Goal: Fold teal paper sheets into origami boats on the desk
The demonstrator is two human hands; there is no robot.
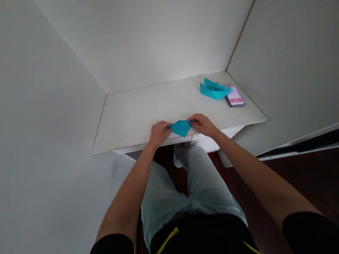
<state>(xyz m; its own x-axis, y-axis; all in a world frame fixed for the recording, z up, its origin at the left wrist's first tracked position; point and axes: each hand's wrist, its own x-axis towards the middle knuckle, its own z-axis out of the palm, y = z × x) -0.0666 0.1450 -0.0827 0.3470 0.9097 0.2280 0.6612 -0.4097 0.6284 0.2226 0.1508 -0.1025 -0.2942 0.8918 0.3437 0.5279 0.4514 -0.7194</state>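
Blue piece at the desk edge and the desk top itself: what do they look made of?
The blue piece, held at its corners by the left hand and right hand, looks like thin matte paper: sharp creases, flat triangular flaps. The desk top looks like white-coated board, smooth with a slight sheen; whether laminate or paint cannot be told.

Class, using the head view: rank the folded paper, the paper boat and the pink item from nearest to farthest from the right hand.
1. folded paper: pinched by the right hand, at the table's front edge.
2. paper boat, back right, and pink item, just right of it: too close to call.
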